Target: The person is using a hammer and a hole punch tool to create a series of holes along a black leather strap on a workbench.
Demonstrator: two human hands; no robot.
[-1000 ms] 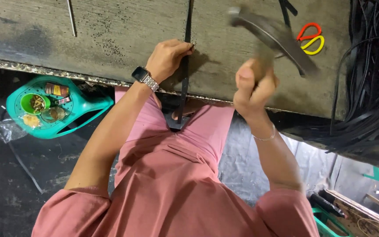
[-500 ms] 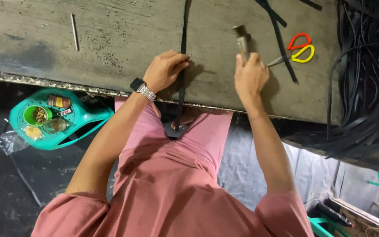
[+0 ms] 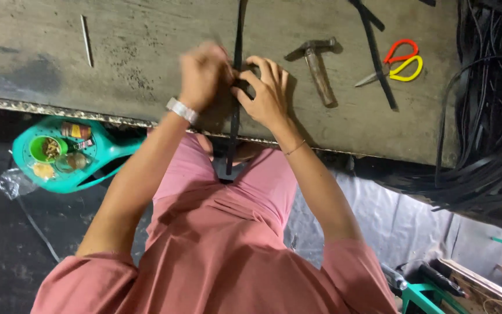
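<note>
Hammer now lies released — right hand joins left hand, fingers pinching black strap (left blurred).

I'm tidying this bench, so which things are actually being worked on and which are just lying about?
In hand: black strap, pinched by left hand and right hand.
Lying about: hammer, scissors, metal rod, teal tray, heap of black straps.

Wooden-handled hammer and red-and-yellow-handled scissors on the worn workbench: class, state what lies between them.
In the head view, a loose black strap runs down the worn workbench between the wooden-handled hammer and the red-and-yellow-handled scissors, crossing the scissors' blade tips.
</note>
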